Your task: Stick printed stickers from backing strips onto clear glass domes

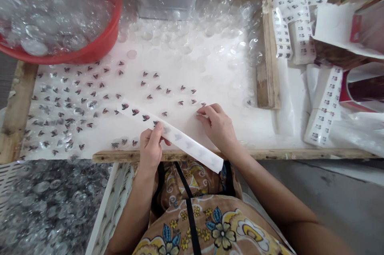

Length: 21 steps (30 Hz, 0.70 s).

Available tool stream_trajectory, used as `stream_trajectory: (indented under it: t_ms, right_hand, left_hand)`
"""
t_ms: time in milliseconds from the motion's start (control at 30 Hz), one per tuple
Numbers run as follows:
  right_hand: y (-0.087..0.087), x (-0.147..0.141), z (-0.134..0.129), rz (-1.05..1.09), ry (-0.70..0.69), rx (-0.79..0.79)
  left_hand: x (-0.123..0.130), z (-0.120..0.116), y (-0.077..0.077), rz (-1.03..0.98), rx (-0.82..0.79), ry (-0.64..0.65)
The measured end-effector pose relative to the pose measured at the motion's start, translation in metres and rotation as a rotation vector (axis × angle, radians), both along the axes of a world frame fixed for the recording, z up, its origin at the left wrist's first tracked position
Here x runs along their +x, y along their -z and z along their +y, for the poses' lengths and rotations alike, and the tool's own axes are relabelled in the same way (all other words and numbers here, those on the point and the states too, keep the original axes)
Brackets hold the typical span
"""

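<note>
Head view: at lower centre, my left hand [152, 146] pinches the sticker strip [196, 148], and my right hand [218, 127] curls beside a printed disc [203, 104], its hold unclear; I judge the left-side discs [67, 90] done, plain discs [186, 49] at upper centre remaining.

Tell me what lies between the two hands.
In the head view, part of the white strip pinched by the left hand slants between it and the right hand.
</note>
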State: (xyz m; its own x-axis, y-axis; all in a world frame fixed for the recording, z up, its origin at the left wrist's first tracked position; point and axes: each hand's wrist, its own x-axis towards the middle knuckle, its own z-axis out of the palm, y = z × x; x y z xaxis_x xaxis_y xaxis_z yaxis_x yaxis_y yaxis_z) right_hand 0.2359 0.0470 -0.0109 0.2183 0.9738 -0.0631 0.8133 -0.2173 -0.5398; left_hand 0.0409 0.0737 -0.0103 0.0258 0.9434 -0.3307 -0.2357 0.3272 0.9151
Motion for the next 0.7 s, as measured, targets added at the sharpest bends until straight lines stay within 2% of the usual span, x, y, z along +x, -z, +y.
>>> stream_trajectory:
  t_ms: [200,333,700]
  right_hand:
    - [0.0027,0.0011,-0.0018,0.012,-0.005,0.056]
    - [0.0039,0.0021,-0.004,-0.014,0.042,0.075]
    - [0.0046,0.0009,-0.0039,-0.033,0.042,0.018]
  left_hand:
    - [0.0003,0.0004,-0.0001,0.027,0.0,-0.009]
    - [0.0005,0.0002,0.0001,0.051,-0.012,-0.01]
    - [-0.0003,0.0003,-0.0003,0.031,-0.01,0.009]
